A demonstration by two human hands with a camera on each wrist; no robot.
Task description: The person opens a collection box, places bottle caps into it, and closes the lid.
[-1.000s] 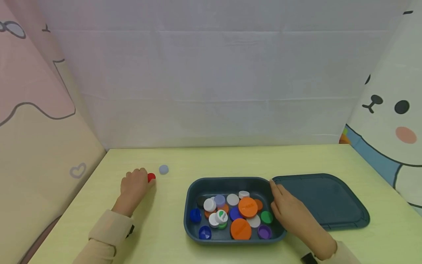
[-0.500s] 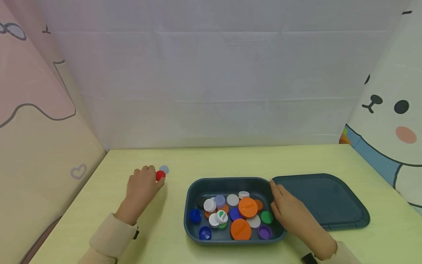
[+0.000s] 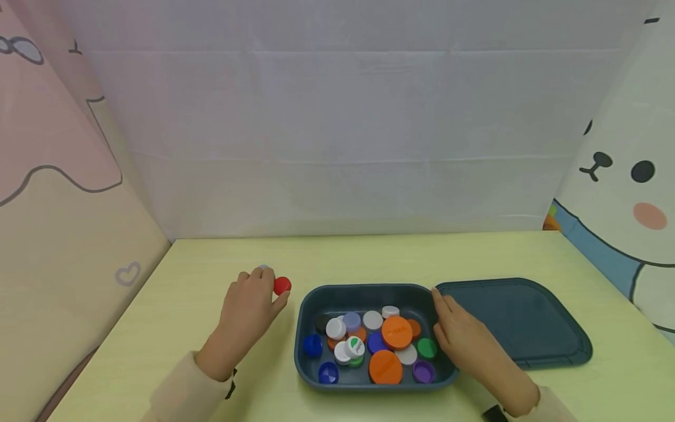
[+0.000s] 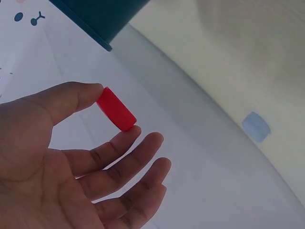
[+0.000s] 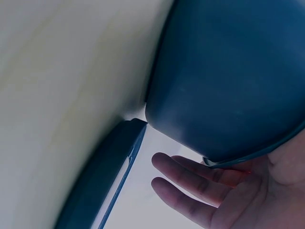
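Note:
In the head view my left hand [image 3: 250, 308] is raised over the left part of the table, pinching a red bottle cap [image 3: 282, 286]. The left wrist view shows this cap [image 4: 116, 109] on edge between the thumb and a fingertip, the other fingers loosely bent. Behind the knuckles, a pale lilac cap [image 3: 263, 266] is mostly hidden; it lies on the table. My right hand [image 3: 469, 340] holds the right rim of a dark blue-grey box [image 3: 377, 387], thumb inside the wall and fingers outside. Inside lie several caps, among them an orange one [image 3: 396, 332].
A dark flat lid [image 3: 519, 322] lies on the table to the right of the box, close to the right hand. The pale yellow table [image 3: 369, 258] ends at a white cloth backdrop [image 3: 337, 146], with printed cloths at both sides.
The left hand has moved to the right with the red cap, toward the box, and now covers most of the lilac cap. The right hand and box have stayed put.

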